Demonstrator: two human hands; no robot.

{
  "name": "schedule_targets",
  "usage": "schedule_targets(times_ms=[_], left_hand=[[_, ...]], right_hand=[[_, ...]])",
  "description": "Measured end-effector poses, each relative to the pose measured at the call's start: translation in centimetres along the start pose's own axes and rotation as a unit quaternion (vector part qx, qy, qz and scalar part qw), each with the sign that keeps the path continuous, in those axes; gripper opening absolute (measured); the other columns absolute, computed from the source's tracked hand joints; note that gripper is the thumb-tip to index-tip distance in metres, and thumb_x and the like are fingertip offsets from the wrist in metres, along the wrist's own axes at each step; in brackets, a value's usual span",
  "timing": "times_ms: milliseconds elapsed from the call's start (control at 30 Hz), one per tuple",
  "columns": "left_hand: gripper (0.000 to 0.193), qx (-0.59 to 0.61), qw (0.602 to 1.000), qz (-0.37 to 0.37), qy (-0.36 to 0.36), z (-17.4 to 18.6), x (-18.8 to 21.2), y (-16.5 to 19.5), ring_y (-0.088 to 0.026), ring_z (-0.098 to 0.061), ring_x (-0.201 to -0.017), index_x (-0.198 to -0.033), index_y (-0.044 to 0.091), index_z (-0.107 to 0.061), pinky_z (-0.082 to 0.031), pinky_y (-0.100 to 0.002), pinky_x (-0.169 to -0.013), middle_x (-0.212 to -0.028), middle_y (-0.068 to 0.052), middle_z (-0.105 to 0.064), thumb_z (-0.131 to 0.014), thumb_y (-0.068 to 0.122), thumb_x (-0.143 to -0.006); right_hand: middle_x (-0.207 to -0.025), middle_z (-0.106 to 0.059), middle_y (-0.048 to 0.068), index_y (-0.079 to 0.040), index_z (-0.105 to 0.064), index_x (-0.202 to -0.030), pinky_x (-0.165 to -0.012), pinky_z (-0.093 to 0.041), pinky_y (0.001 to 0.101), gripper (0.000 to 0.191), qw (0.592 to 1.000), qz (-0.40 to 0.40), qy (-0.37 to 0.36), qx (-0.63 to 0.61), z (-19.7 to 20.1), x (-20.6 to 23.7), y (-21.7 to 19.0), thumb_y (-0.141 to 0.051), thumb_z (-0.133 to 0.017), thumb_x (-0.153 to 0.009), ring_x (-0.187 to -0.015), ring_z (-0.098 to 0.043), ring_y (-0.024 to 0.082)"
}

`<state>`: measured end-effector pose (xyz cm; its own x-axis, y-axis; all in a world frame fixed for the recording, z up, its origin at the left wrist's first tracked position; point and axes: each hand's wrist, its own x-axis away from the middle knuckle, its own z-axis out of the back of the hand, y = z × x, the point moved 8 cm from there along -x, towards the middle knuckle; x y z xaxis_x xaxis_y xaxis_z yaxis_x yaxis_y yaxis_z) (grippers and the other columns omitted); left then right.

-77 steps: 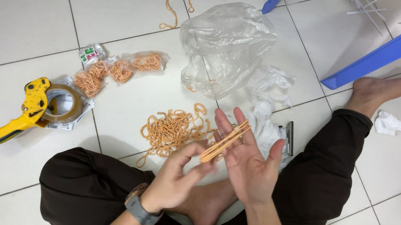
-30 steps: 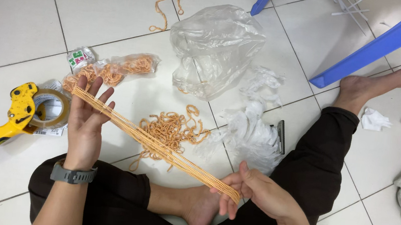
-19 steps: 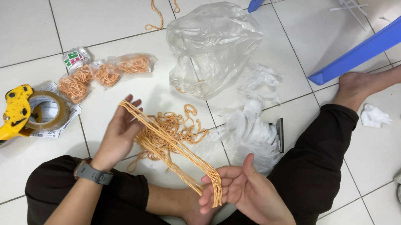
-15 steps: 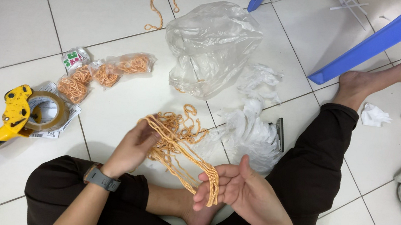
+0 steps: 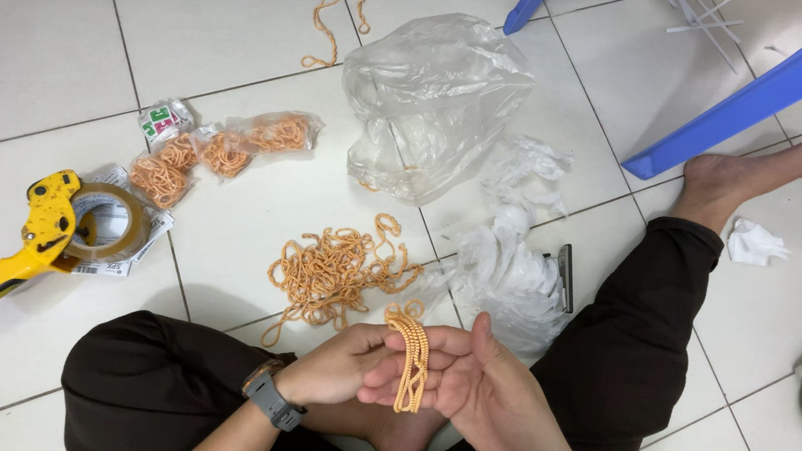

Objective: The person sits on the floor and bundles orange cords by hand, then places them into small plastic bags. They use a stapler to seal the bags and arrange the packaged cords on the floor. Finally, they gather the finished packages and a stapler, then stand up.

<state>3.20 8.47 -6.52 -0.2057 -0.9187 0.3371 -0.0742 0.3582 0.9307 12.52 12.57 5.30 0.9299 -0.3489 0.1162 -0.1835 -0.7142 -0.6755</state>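
Rubber band bundle (image 5: 413,366): a folded orange hank, upright between both hands, just above the person's lap.
Right hand (image 5: 473,390): palm up, fingers loosely curled under the bundle, carrying it.
Left hand (image 5: 343,362): fingertips pinching the bundle's near side; a grey wristwatch (image 5: 268,401) on the wrist.
Hard to see: how the bands are bound together, I can't tell; the loops blur into one.
Cut off: the blue chair legs (image 5: 769,86) run out of view at the top.
Floor: white tiles (image 5: 32,22), with a loose pile of bands (image 5: 336,268), a clear plastic bag (image 5: 430,103), and a yellow tape dispenser (image 5: 37,239) well to the left.
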Motion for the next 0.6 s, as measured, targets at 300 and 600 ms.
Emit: schedule_targets(times_ms=[300, 600], left_hand=[[0.019, -0.116, 0.936, -0.193, 0.269, 7.2, 4.3, 8.5, -0.014, -0.07, -0.083, -0.104, 0.003, -0.073, -0.057, -0.029, -0.078, -0.093, -0.006, -0.076, -0.072, 0.016, -0.091], [0.027, 0.011, 0.998, -0.069, 0.0, 1.0, 0.2, 6.3, -0.008, -0.064, -0.076, -0.11, 0.004, -0.072, -0.054, -0.029, -0.071, -0.089, 0.001, -0.074, -0.075, 0.025, -0.093]], right_hand=[[-0.1, -0.071, 0.016, 0.006, -0.064, -0.114, -0.09, -0.058, 0.0417, 0.03, 0.995, 0.005, 0.051, 0.083, 1.4, 0.1, 0.4, -0.021, -0.052, -0.109, -0.093, -0.07, 0.026], [-0.085, -0.064, 0.009, 0.001, -0.064, -0.105, -0.088, -0.053, 0.0408, 0.026, 0.983, 0.114, 0.14, 0.04, 4.8, 0.5, -6.9, -0.02, -0.049, -0.11, -0.083, -0.063, 0.021]])
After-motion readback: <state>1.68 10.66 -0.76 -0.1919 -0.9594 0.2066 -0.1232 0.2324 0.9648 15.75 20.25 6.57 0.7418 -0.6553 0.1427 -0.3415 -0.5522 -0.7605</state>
